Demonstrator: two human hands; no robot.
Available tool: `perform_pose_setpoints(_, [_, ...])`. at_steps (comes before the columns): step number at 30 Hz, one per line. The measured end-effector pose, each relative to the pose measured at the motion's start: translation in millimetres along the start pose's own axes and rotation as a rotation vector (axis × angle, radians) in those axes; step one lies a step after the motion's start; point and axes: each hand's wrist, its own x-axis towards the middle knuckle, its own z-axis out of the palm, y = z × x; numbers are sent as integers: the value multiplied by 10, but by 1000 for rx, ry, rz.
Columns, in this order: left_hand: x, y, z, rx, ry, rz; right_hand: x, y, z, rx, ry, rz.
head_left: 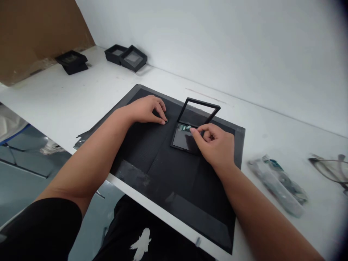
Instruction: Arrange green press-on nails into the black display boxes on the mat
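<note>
A small black square case (182, 139) lies open on a black mat (152, 159), its frame lid (199, 108) standing tilted up behind it. Small green pieces (185, 127) sit on the case's dark film near the hinge. My right hand (214, 143) is closed in a pinch, its thumb and forefinger tip touching the green pieces. My left hand (148, 108) rests on the mat just left of the case, fingers curled with the tips pressed down beside the case's corner; nothing shows in it.
Two more black cases (126, 57) sit joined at the back by the wall, another (72, 61) near a brown cardboard sheet (35, 32). Clear plastic bags (277, 185) with small items lie to the right, glasses (330, 168) beyond them. The white table's front edge runs under my arms.
</note>
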Motion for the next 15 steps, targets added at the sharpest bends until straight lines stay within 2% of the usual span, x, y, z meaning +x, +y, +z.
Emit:
perform_pose_setpoints(9, [23,23,117,67,113,-51,-7,9,23,43,6,24])
perform_pose_setpoints(15, [46,121,120,68,28,47,16,54,1,20,38,4])
